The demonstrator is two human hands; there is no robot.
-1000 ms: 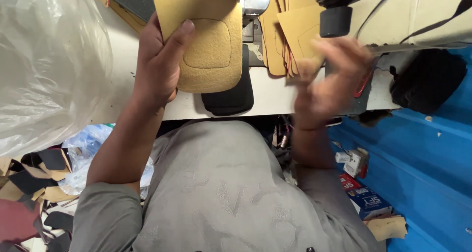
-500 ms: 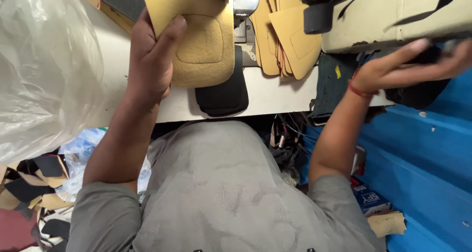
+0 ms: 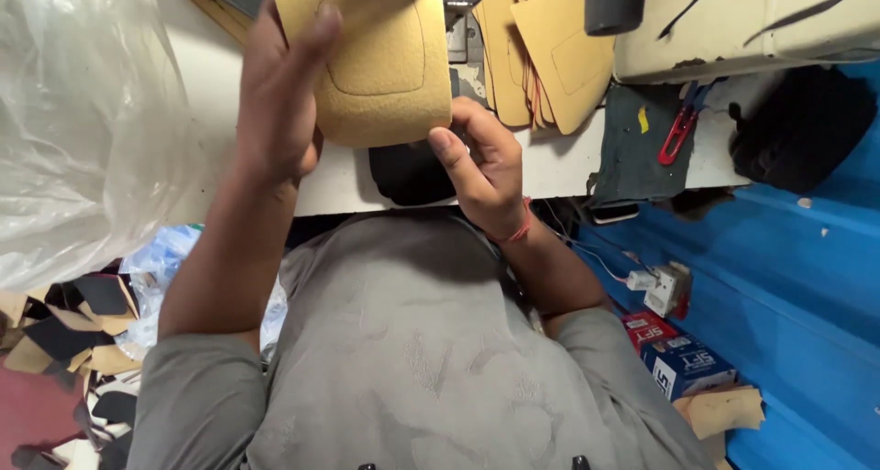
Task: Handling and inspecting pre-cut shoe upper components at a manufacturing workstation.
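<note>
- Head view: the left hand point(image 3: 280, 113) grips the tan suede panel point(image 3: 376, 53) by its left edge, fingers clamped on it, thumb laid across the front face beside a stitched rounded-square outline
- The tan suede panel is held just above the white tabletop point(image 3: 568, 163), lower edge near the tabletop's front rim
- The right hand point(image 3: 481, 163) sits at the panel's lower right corner, fingers curled together and touching the panel's edge; whether they pinch it cannot be told
- A black piece point(image 3: 408, 175) lies on the tabletop directly below the panel, between the two hands
- A stack of tan cut pieces point(image 3: 545, 58) lies right of the panel, overlapping fan-wise
- A red clip point(image 3: 676, 133) lies further right of the panel, on a dark cloth
- A clear plastic bag point(image 3: 82, 131) bulges left of the panel
- Tan and black offcuts point(image 3: 69, 333) lie on the floor, below and left of the panel
</note>
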